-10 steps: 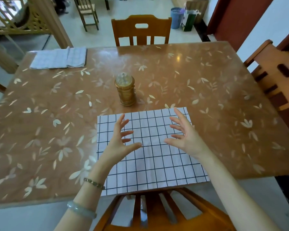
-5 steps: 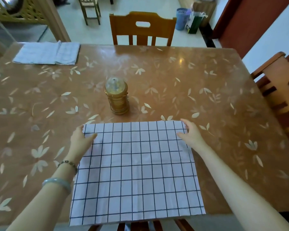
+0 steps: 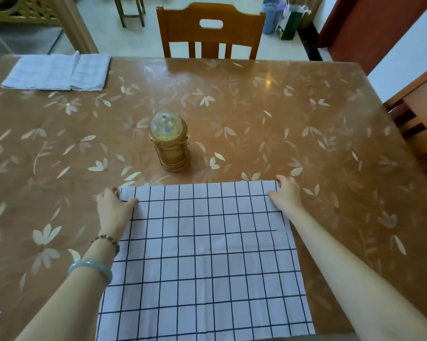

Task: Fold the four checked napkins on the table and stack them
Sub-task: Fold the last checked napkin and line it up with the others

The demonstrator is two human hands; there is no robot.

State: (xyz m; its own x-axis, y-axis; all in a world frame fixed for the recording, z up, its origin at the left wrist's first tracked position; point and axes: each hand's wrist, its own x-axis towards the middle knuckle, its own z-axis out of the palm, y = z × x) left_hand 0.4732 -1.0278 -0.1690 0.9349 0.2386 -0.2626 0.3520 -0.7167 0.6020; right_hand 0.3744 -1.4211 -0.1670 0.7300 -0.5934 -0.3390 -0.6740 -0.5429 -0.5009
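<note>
A white napkin with dark checks (image 3: pixel 202 262) lies flat on the table (image 3: pixel 306 119) right in front of me, its near edge hanging over the table's front. My left hand (image 3: pixel 112 209) pinches its far left corner, thumb on top of the cloth. My right hand (image 3: pixel 286 194) pinches the far right corner the same way. A pile of folded checked napkins (image 3: pixel 57 72) sits at the table's far left corner.
A small gold lantern with a clear dome (image 3: pixel 169 143) stands just beyond the napkin's far edge. Wooden chairs stand at the far side (image 3: pixel 210 33) and the right side (image 3: pixel 419 114) of the table. A blue bin (image 3: pixel 272 16) is on the floor behind.
A second ago both hands hovered open above the napkin's middle. They moved apart and forward to its far corners and now pinch them.
</note>
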